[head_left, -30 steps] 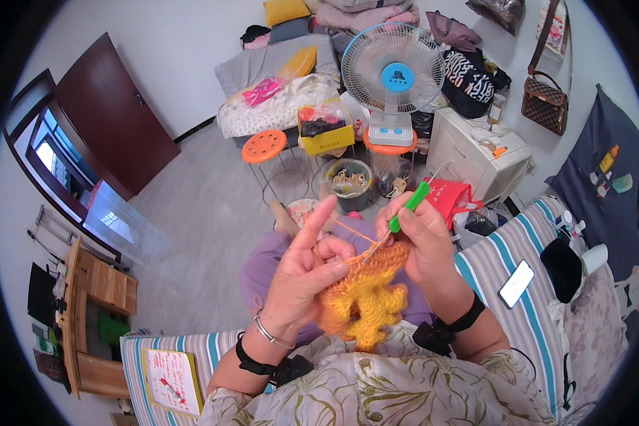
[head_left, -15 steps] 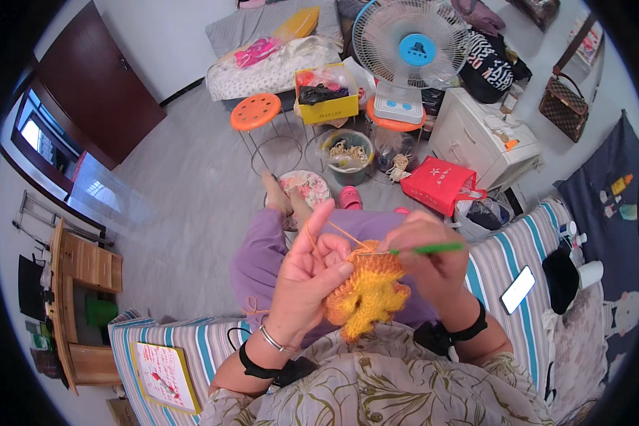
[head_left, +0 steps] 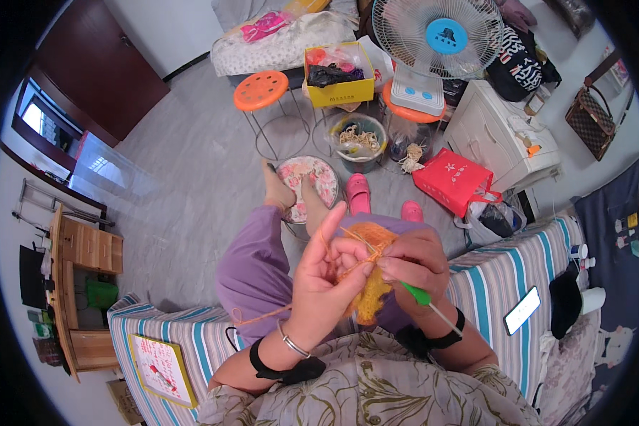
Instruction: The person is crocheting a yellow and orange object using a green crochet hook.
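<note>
The soft crocheted piece in orange and golden-yellow yarn (head_left: 371,292) sits just above the person's lap, bunched between both hands, so that's where all the action is. The left hand (head_left: 319,286) pinches its edge between thumb and fingers, index finger pointing up with the fuzzy orange yarn strand (head_left: 266,314) running over it; the tail loops off to the left across the lap. The right hand (head_left: 420,257) is closed around the slim metal crochet hook with a bright green grip (head_left: 417,293), its fingertips right at the stitches and the shaft sticking out toward the wrist. Can't tell exactly where the hook's tip is. Honestly, for neat stitches I'd say an even, light tension over that raised finger is the big one, plus pinching close to the working loop so it doesn't stretch. Underneath are the loose purple trousers (head_left: 252,266), and off to the right a phone with a lit white screen (head_left: 522,310) lies on the blue-and-grey striped cover (head_left: 486,284).
</note>
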The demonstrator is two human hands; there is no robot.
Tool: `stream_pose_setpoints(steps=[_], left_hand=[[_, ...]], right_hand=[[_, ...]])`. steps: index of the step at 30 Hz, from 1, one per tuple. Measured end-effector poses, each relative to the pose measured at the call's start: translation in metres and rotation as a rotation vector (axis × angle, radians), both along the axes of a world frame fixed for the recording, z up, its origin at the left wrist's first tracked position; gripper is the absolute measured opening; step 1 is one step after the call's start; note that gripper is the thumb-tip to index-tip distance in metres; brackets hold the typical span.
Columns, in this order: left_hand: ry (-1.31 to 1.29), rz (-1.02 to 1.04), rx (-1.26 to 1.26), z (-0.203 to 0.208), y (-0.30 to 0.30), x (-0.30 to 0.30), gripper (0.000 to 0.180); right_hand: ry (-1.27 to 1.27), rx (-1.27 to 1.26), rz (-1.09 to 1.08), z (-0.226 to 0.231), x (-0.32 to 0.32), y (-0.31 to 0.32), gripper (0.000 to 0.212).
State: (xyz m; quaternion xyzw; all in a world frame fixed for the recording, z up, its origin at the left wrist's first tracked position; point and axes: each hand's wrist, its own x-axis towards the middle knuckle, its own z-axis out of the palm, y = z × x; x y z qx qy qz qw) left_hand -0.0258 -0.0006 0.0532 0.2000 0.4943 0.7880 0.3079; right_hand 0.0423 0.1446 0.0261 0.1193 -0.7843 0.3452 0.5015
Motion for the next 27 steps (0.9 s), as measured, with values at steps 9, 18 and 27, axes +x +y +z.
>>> stream_pose_setpoints(steps=[9, 18, 27], left_hand=[[0.381, 0.111, -0.217, -0.008, -0.011, -0.017, 0.063], [0.401, -0.182, -0.057, -0.010, -0.031, -0.013, 0.055], [-0.109, -0.217, 0.183, 0.014, -0.039, 0.031, 0.065]], right_hand=[[-0.207, -0.317, 0.139, 0.013, 0.011, 0.002, 0.012], [-0.521, -1.002, 0.764, 0.012, 0.014, -0.006, 0.012], [0.001, 0.211, -0.061, 0.057, 0.019, -0.021, 0.018]])
